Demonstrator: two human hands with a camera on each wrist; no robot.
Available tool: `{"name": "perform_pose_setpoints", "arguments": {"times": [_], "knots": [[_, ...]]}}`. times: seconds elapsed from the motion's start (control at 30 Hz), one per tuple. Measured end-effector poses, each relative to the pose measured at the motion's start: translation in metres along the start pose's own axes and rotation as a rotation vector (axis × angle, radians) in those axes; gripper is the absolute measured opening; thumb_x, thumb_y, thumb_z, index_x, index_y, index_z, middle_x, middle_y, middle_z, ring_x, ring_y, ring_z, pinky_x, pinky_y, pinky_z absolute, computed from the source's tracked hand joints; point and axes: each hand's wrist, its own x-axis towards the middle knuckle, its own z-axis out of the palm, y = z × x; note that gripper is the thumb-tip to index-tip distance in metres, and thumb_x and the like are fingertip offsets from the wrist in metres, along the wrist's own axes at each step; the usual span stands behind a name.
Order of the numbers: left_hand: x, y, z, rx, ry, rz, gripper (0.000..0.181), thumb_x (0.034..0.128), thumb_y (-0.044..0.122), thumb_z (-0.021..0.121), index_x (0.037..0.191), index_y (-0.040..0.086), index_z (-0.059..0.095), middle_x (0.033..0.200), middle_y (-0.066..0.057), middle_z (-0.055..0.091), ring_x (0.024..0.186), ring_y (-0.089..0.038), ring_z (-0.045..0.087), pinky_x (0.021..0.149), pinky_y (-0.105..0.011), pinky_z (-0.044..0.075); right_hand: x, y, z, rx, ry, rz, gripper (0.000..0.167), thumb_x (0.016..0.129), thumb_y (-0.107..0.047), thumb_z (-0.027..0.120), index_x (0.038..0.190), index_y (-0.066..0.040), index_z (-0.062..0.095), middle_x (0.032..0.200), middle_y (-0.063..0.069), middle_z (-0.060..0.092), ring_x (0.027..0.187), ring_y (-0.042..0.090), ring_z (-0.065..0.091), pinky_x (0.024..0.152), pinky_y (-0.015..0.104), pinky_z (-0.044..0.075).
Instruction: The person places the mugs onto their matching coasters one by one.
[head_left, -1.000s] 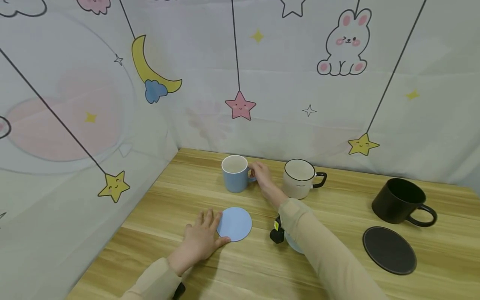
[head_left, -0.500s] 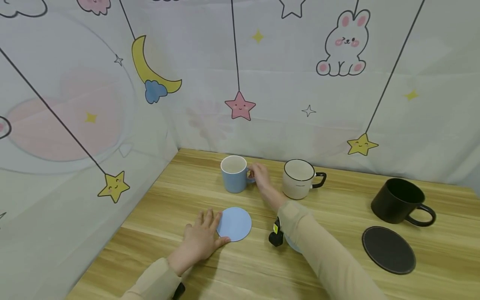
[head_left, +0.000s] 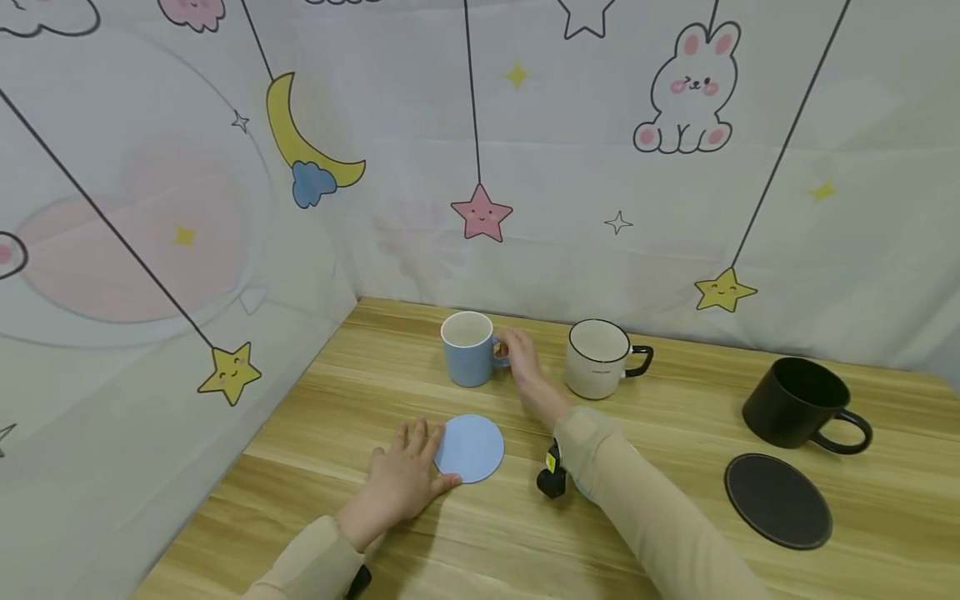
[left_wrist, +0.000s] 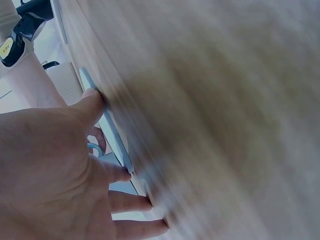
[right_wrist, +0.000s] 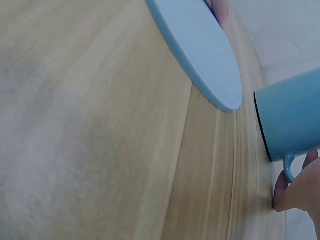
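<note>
A light blue mug (head_left: pixel 467 354) stands upright near the back of the wooden table. My right hand (head_left: pixel 522 354) grips its handle from the right, fingers curled round the handle; the right wrist view shows the mug (right_wrist: pixel 292 117) with its base at the tabletop. In front of the mug lies a round light blue coaster (head_left: pixel 471 448). My left hand (head_left: pixel 400 479) rests at this coaster's left side with fingers spread, the thumb touching its near edge. A white mug (head_left: pixel 596 360) with a black rim and handle stands right of my right hand.
A black mug (head_left: pixel 795 402) stands at the right, behind a round black coaster (head_left: pixel 778 500). Beneath my right forearm another pale blue round piece (head_left: pixel 587 490) is mostly hidden. A printed white cloth (head_left: pixel 555 250) hangs along the table's back and left.
My right wrist has sunk slightly, its fingers still on the mug's handle. The left hand, both mugs beside the hands and the coasters look unmoved.
</note>
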Motion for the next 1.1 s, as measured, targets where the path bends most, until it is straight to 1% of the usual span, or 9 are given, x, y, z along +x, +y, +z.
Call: {"name": "perform_pose_setpoints", "arguments": {"times": [0.23,0.37,0.43,0.47,0.57,0.67,0.7,0.83,1.1], "knots": [[-0.001,0.001,0.000,-0.002,0.007,0.004,0.082,0.0889,0.064,0.048,0.149,0.010,0.033,0.154,-0.021,0.033,0.139,-0.044,0.035,0.092,-0.064,0.046,-0.004,-0.001,0.000,-0.016,0.003,0.017,0.030,0.093,-0.007,0.048,0.064,-0.006,0.040,0.066,0.002,0.044,0.073,0.019,0.052,0.080,0.031,0.042],[-0.001,0.001,0.000,0.003,0.014,0.009,0.082,0.0888,0.063,0.049,0.149,0.009,0.034,0.153,-0.021,0.034,0.138,-0.045,0.036,0.092,-0.064,0.046,-0.006,-0.002,-0.001,-0.020,0.001,0.028,0.030,0.093,-0.009,0.048,0.064,-0.008,0.039,0.069,0.002,0.044,0.075,0.020,0.053,0.081,0.031,0.042],[-0.001,0.001,0.000,0.006,0.014,0.009,0.082,0.0890,0.063,0.048,0.149,0.010,0.034,0.153,-0.021,0.034,0.138,-0.045,0.035,0.092,-0.064,0.046,-0.008,-0.002,-0.002,-0.011,-0.002,0.030,0.030,0.094,-0.009,0.048,0.064,-0.009,0.040,0.069,0.002,0.045,0.077,0.021,0.053,0.081,0.030,0.041],[-0.001,0.002,0.000,0.007,0.013,0.009,0.082,0.0890,0.064,0.048,0.149,0.010,0.034,0.153,-0.021,0.034,0.138,-0.045,0.035,0.092,-0.064,0.046,-0.012,-0.006,-0.002,-0.006,-0.007,0.034,0.031,0.094,-0.008,0.047,0.064,-0.010,0.040,0.069,0.001,0.045,0.078,0.023,0.053,0.082,0.031,0.041],[-0.002,0.002,-0.002,0.013,0.013,0.007,0.082,0.0892,0.063,0.049,0.149,0.010,0.034,0.153,-0.021,0.034,0.139,-0.044,0.035,0.092,-0.064,0.046,-0.014,-0.006,-0.002,0.017,-0.014,0.034,0.031,0.094,-0.008,0.048,0.064,-0.011,0.041,0.069,0.001,0.045,0.080,0.025,0.053,0.083,0.031,0.040],[-0.003,0.002,-0.002,0.009,0.014,0.006,0.081,0.0892,0.063,0.049,0.149,0.009,0.035,0.153,-0.021,0.034,0.139,-0.044,0.035,0.091,-0.064,0.046,-0.016,-0.005,-0.001,0.028,-0.012,0.044,0.030,0.093,-0.009,0.048,0.065,-0.012,0.042,0.069,0.000,0.046,0.080,0.023,0.053,0.082,0.029,0.040],[-0.003,0.001,-0.002,0.010,0.014,0.005,0.081,0.0892,0.063,0.049,0.149,0.009,0.035,0.153,-0.021,0.034,0.139,-0.044,0.035,0.091,-0.064,0.046,-0.015,-0.002,-0.001,0.026,-0.007,0.045,0.029,0.093,-0.010,0.049,0.065,-0.012,0.042,0.070,0.000,0.046,0.078,0.020,0.053,0.081,0.028,0.039],[-0.002,0.000,0.001,0.011,0.015,0.000,0.081,0.0892,0.063,0.048,0.149,0.010,0.035,0.153,-0.021,0.034,0.138,-0.044,0.035,0.091,-0.063,0.046,-0.018,-0.003,0.003,0.020,-0.002,0.061,0.028,0.093,-0.014,0.051,0.066,-0.014,0.044,0.072,-0.002,0.048,0.078,0.014,0.052,0.078,0.026,0.037],[0.001,-0.001,0.002,0.030,0.012,0.001,0.082,0.0894,0.064,0.047,0.149,0.010,0.034,0.153,-0.020,0.034,0.139,-0.044,0.035,0.090,-0.063,0.047,-0.022,-0.003,0.005,0.038,-0.011,0.068,0.029,0.097,-0.015,0.050,0.069,-0.011,0.044,0.072,-0.001,0.048,0.087,0.022,0.053,0.088,0.032,0.038]]}}
